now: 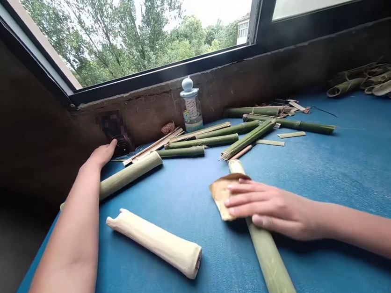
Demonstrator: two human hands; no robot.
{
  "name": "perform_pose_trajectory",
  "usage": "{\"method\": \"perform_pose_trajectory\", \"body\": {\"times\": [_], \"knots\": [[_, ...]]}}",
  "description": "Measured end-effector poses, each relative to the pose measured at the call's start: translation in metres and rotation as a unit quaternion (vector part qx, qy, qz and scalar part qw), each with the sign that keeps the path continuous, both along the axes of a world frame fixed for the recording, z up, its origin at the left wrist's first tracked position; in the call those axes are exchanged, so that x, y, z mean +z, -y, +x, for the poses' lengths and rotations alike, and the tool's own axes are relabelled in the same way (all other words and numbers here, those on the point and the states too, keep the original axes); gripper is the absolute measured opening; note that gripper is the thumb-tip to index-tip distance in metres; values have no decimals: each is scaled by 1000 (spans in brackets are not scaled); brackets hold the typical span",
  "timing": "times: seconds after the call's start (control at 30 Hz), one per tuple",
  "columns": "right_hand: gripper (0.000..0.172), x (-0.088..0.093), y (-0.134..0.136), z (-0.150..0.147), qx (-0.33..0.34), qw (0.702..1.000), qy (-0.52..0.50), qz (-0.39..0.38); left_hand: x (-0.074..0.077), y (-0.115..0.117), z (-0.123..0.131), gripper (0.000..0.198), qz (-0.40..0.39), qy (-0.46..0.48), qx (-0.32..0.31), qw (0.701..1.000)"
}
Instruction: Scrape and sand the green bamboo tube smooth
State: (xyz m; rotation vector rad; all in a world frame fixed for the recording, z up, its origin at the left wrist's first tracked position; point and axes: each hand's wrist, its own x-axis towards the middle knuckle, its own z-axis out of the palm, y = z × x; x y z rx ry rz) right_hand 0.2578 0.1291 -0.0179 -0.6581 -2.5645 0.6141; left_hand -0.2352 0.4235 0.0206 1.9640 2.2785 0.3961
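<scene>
My right hand presses a bent tan sheet of sandpaper over a green bamboo tube, its fingers lying across the sheet. The tube points away from me, and its pale far end shows past the paper. At the far left, my left hand is at a dark, blurred phone-like object by the wall. Its thumb rests on the object's lower front; the other fingers are mostly hidden. Between my arms lies a pale, peeled bamboo piece with a notched end. Beneath my left forearm runs another bamboo tube.
Several green bamboo lengths and thin strips lie along the back of the blue table. A clear jar with a round light-blue top stands by the wall under the window. More bamboo is piled at the far right.
</scene>
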Motion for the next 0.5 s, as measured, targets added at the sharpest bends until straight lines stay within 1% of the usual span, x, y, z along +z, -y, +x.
{"method": "perform_pose_trajectory", "body": {"times": [0.07, 0.1, 0.13, 0.17, 0.27, 0.33, 0.5], "knots": [[42, 0, 2, -1, 56, 998, 2, 2, 2, -1, 0, 35, -7, 13, 10, 1000], [42, -1, 0, 0, 69, 998, -4, 3, 3, -1, 0, 35, -6, 18, 13, 1000], [42, -2, -3, 3, 63, 998, -10, 2, 4, -1, -1, 35, -5, 23, 15, 1000], [41, -3, -8, 6, 38, 999, -15, -1, 4, -1, -2, 35, -3, 28, 16, 999], [41, -7, -20, 14, -54, 998, -16, -13, 3, -2, -6, 34, -1, 44, 16, 999], [42, -9, -22, 14, -65, 998, -6, -19, 1, -4, -8, 34, -3, 53, 16, 998], [42, -9, -19, 10, -55, 998, 0, -25, 1, -17, -10, 35, 20, 52, 34, 998]]}}
